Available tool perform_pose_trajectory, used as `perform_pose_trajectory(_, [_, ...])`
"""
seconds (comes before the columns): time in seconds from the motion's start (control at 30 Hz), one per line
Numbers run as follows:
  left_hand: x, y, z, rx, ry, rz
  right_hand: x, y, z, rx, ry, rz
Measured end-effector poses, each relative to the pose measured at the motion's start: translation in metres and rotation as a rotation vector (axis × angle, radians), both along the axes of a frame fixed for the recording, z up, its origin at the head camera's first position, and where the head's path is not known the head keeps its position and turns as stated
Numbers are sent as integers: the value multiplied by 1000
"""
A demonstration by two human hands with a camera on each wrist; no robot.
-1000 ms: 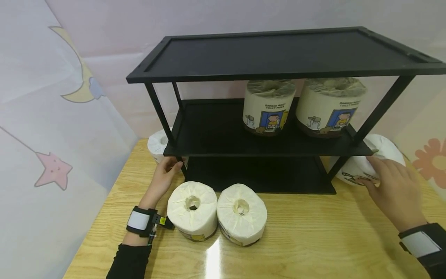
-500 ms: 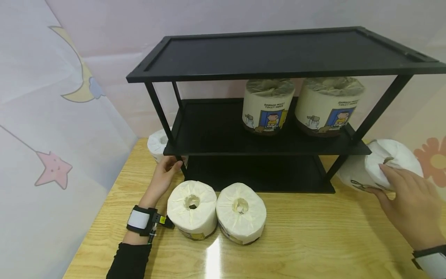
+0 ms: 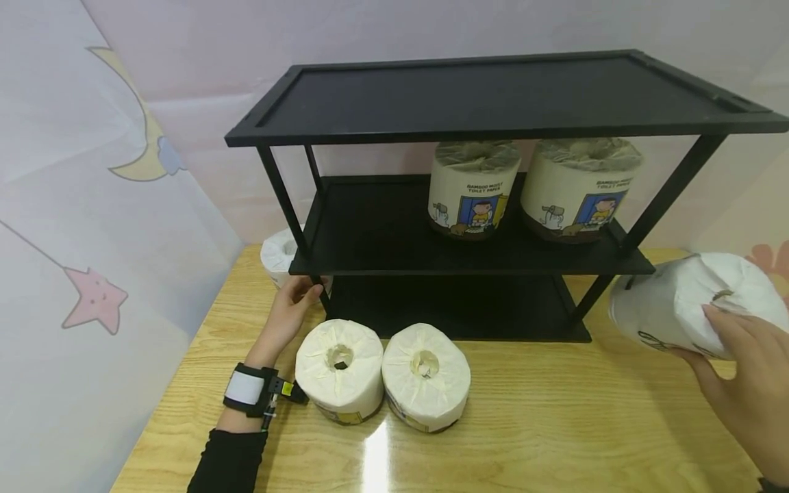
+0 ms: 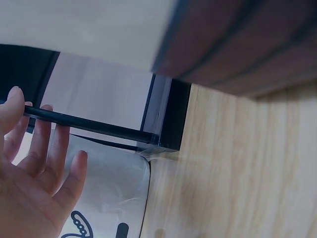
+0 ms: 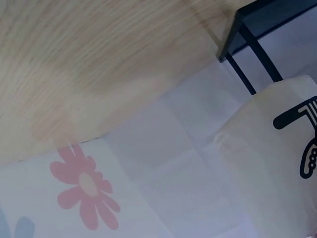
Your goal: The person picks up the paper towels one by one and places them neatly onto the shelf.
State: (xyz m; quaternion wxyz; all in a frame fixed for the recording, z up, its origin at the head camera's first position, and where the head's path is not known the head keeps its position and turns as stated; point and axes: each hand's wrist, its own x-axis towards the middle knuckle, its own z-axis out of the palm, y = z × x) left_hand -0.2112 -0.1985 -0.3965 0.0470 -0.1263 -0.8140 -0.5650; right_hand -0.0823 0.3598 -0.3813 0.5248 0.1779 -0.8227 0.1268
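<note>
My right hand (image 3: 755,383) grips a white-wrapped toilet roll (image 3: 659,308) at the right of the rack, fingertips at the core hole and thumb along its lower side. The roll is tilted and carries a dark line drawing, seen on the roll (image 5: 267,158) in the right wrist view. My left hand (image 3: 290,315) holds the black rack's front left post (image 4: 99,126), thumb on one side and fingers behind. Next to that hand, behind the post, stands another white toilet roll (image 3: 279,253), partly hidden.
Two cream toilet rolls (image 3: 339,366) (image 3: 427,376) stand side by side before the black rack (image 3: 493,96). On its middle shelf (image 3: 376,226) are two printed rolls (image 3: 471,192) (image 3: 576,195). A patterned backdrop (image 3: 185,68) hangs behind the wooden table (image 3: 542,411).
My right hand has drawn its toilet roll to the right and toward me, away from the rack's right side. The left hand stays on the post.
</note>
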Motion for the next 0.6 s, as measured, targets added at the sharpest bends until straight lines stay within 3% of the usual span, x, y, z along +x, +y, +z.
perform_pose_trajectory(0.3, [0, 0, 0, -2, -5, -1, 11, -23, 12, -76, 52, 96])
perform_pose_trajectory(0.6, [0, 0, -1, -6, -3, -1, 24, -45, 23, -106, 71, 63])
